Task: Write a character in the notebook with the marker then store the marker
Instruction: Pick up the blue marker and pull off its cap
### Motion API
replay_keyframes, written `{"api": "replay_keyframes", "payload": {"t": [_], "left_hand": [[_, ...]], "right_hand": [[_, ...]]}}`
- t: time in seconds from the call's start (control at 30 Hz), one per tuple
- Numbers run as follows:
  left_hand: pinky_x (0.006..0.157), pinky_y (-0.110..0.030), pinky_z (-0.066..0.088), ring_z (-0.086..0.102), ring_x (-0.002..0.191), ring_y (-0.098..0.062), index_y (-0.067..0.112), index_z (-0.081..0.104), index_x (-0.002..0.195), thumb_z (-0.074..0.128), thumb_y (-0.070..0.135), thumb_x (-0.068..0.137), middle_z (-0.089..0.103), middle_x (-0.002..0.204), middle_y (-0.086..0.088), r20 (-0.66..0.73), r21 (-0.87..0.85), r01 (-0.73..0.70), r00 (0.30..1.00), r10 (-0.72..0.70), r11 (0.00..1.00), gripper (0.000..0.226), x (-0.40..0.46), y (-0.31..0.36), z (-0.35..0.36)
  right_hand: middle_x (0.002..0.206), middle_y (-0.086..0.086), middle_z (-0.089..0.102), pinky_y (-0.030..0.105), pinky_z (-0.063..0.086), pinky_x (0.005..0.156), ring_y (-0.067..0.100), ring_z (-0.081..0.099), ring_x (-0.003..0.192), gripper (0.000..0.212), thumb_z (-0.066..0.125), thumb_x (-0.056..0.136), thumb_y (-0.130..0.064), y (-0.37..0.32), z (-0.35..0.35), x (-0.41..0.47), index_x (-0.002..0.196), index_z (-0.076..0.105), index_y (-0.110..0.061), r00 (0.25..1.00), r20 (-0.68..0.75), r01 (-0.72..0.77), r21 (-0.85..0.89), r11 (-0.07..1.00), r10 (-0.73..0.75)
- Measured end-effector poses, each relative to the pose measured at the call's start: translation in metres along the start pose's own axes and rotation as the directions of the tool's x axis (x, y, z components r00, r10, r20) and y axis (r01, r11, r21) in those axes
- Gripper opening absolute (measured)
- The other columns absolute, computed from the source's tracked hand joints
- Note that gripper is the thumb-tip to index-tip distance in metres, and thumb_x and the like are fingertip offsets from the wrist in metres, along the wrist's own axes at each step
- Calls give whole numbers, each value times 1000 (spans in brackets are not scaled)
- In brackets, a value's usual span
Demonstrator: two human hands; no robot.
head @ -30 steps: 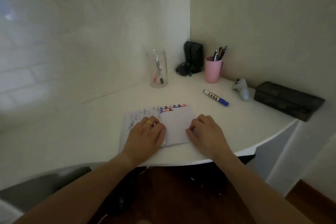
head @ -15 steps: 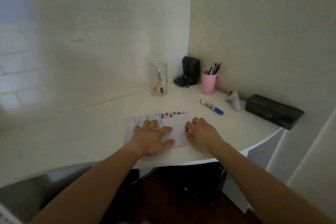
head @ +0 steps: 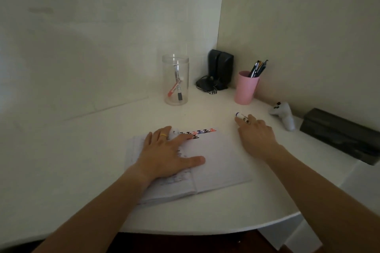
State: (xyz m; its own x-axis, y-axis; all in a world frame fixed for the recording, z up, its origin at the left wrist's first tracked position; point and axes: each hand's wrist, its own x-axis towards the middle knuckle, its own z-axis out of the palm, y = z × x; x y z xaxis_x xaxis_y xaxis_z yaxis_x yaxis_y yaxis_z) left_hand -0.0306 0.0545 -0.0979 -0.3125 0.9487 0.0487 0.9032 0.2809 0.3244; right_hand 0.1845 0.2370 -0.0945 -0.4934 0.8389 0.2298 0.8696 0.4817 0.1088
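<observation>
an open notebook point(head: 216, 162) lies flat on the smooth white counter point(head: 102, 150), its right page soft and pale with a row of small blocky characters in black, red and blue along the far edge. the left hand point(head: 166, 154) lies palm down on the left page, fingers point(head: 181, 138) spread, a thin yellow ring point(head: 163, 135) on 1 of them. to the right of the notebook, the right hand point(head: 257, 135) rests over the marker point(head: 242, 118), a slim white tube on the counter; whether those fingers grip it i cannot tell. at the far side stand a clear round jar point(head: 175, 80) holding 2 pens and a pink cup point(head: 245, 88).
</observation>
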Motion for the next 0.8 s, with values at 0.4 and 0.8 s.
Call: {"api": "replay_keyframes", "payload": {"t": [0.4,0.8], "left_hand": [[101,-39,39,48,124,-19,26,51,132,60,87,62,55,133,3,-53,44,15,999,-13,999,94,31,-9,-22],[69,-25,45,54,79,-3,37,52,88,56,83,70,57,88,17,-170,-18,-118,979,113,993,49,63,-32,-14]], "right_hand": [[113,2,67,34,54,81,22,66,91,37,53,97,-6,-72,-45,-4,130,59,-18,991,-133,117,777,618,-21],[66,7,61,26,54,59,16,58,54,27,67,89,-14,-95,-28,22,106,73,6,945,317,-327,895,-304,-81]]}}
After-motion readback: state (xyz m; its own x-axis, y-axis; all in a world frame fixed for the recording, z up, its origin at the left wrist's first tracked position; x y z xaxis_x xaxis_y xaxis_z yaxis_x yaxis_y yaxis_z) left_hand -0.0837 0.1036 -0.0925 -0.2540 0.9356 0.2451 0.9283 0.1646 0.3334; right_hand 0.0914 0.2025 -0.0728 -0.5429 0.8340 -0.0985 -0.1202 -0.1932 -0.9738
